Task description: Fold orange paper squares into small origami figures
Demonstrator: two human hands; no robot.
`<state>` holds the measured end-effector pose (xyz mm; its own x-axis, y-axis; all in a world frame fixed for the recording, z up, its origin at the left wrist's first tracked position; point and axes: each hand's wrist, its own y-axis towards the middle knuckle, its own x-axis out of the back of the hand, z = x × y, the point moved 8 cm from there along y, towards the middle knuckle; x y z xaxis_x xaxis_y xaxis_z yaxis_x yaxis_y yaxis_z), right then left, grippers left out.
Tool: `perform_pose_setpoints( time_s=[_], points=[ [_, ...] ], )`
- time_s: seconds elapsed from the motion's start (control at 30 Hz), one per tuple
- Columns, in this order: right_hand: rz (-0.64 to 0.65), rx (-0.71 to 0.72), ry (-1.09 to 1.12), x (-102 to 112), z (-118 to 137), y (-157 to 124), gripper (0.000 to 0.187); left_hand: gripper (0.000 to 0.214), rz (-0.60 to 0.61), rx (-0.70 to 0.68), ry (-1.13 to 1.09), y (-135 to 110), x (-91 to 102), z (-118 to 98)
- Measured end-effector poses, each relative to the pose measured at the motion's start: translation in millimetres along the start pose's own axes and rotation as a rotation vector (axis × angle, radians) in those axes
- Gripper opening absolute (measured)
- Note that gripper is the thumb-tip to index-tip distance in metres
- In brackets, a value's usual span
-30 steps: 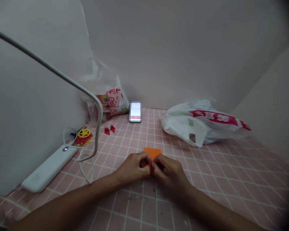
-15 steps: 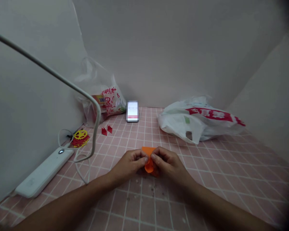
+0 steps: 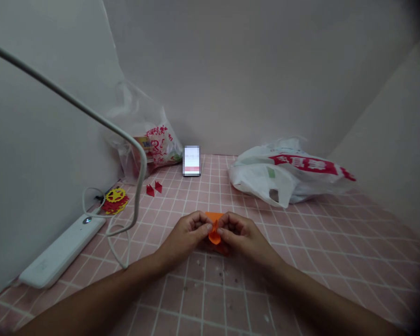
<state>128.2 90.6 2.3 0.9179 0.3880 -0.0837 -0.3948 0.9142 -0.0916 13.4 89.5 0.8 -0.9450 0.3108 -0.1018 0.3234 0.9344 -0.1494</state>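
Note:
A small piece of orange paper (image 3: 215, 238) is pinched between both hands at the middle of the tiled surface. Its lower part curls toward me in a rounded flap, while a flat folded edge shows behind the fingers. My left hand (image 3: 189, 232) is closed on its left side, thumb against the fingers. On its right side, my right hand (image 3: 243, 234) grips it the same way. The fingers cover parts of the paper, so its full shape is hidden. Farther back on the left lie two small red folded paper pieces (image 3: 154, 188).
A white power strip (image 3: 63, 252) lies at the left, with a pale cable (image 3: 140, 182) arching over it. Beside it are red and yellow cut-outs (image 3: 115, 200). A lit phone (image 3: 192, 161) stands at the back between a clear plastic bag (image 3: 140, 107) and a white bag (image 3: 259, 175).
My fingers have shifted slightly on the orange paper. Its curled flap now shows a narrow upright fold in the middle, and the flap sits a little higher in view.

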Motion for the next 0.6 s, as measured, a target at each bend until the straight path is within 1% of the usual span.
perform_pose_setpoints(
  time_s=[0.13,0.3,0.43,0.6],
  points=[
    [-0.011,-0.007,-0.019,1.9,-2.4,-0.2,0.018,0.024,0.007,0.023,0.002,-0.5,-1.4,2.6],
    [-0.043,0.031,-0.102,5.8,-6.4,-0.2,0.012,0.022,0.004,0.004,0.045,1.5,-0.5,6.2],
    [-0.073,0.059,-0.188,8.0,-6.4,-0.7,0.011,0.022,0.003,0.021,0.066,2.8,0.7,9.4],
    [-0.086,0.039,-0.207,7.8,-5.3,-1.6,0.012,0.022,-0.009,0.011,0.085,1.9,0.8,6.9]
  ],
)
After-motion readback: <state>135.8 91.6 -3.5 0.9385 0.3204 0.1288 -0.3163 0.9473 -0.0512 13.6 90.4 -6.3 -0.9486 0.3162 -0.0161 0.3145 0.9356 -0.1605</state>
